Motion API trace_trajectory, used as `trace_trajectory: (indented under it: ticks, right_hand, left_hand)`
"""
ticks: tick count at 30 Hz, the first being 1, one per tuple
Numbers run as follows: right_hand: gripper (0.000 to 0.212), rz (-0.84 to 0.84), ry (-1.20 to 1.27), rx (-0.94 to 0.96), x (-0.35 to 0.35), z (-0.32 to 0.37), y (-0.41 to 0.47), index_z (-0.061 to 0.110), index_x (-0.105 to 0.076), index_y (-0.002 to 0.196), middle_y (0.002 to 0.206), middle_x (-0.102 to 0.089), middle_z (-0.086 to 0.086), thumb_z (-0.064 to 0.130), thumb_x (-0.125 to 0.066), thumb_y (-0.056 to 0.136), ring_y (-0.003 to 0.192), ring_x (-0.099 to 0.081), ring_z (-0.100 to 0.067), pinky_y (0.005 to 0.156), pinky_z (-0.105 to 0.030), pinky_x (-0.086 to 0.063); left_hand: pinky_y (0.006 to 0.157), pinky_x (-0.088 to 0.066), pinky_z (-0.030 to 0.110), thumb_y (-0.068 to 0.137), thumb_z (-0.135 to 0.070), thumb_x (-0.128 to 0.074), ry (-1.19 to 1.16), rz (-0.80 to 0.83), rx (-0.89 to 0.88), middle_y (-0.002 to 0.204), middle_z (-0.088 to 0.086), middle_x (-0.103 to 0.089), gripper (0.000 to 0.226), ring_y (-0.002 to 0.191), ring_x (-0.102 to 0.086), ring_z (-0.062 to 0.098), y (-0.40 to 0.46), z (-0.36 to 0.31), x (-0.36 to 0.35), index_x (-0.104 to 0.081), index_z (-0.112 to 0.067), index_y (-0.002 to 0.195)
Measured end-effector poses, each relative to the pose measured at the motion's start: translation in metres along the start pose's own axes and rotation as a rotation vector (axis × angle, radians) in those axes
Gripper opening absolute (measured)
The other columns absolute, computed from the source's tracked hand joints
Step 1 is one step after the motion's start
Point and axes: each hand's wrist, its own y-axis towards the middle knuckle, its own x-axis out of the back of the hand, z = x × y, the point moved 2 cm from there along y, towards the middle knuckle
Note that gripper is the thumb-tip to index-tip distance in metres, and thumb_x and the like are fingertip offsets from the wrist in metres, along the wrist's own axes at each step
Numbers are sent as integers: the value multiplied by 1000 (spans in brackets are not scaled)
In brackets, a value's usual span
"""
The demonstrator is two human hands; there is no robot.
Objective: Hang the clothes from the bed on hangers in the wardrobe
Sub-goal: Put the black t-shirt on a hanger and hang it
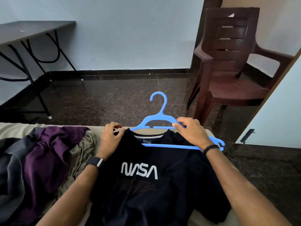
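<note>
A black T-shirt (146, 193) with white NASA lettering lies flat on the bed (16, 128), collar toward the far edge. A blue plastic hanger (160, 115) lies at its neck, its left arm tucked inside the shirt and its hook pointing away over the floor. My left hand (110, 137) pinches the shirt's left shoulder by the collar. My right hand (192, 131) grips the hanger's right arm above the shirt's right shoulder. The hanger's lower bar crosses over the shirt below the collar.
A pile of purple, dark grey and olive clothes (48, 157) lies on the bed to the left. Beyond the bed is dark speckled floor. A brown plastic chair (231, 66) stands at the right, a folding table (32, 33) at the left, a white door (276, 111) at the far right.
</note>
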Motion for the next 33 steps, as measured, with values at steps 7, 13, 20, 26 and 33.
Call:
trace_trajectory:
  ticks: [7, 13, 20, 26, 33]
  right_hand:
    - [33, 17, 58, -15, 2, -13, -3, 17, -55, 69, 50, -43, 5, 40, -56, 92, 56, -41, -11, 63, -34, -39]
    - [35, -12, 83, 19, -6, 4, 1, 11, -51, 72, 54, -43, 2, 39, -56, 93, 55, -39, -12, 58, -32, -34]
    - [31, 0, 126, 100, -6, 40, 24, 13, -53, 73, 65, -57, -8, 34, -54, 95, 64, -53, -25, 62, -39, -43]
    - [17, -334, 89, 215, -14, 65, 19, 9, -63, 107, 103, -62, -8, 9, -57, 91, 94, -53, -25, 87, -38, -43]
    - [48, 228, 2, 455, -77, 83, -28, 7, -54, 129, 128, -56, -11, -5, -44, 83, 117, -53, -27, 102, -39, -43]
  left_hand:
    - [52, -34, 25, 97, -26, -54, -52, 660, -6, 57, -13, -46, 34, 51, -40, 3, 17, -1, 12, -53, -18, 64]
    - [70, -41, 31, 93, -19, -62, 14, 636, -164, 76, 14, -65, 13, 71, -51, 14, 28, -27, 27, -70, -13, 85]
    - [64, -38, 29, 95, -24, -58, -117, 675, -239, 71, 1, -58, 16, 66, -49, 14, 42, -63, 57, -67, -12, 100]
    - [71, -36, 35, 96, -23, -58, -123, 570, -246, 78, 5, -55, 17, 72, -47, 14, 51, -69, 57, -64, -8, 97]
    - [82, -41, 32, 98, -18, -52, -18, 511, -237, 91, -4, -61, 12, 84, -54, 10, 61, -67, 61, -57, -29, 100]
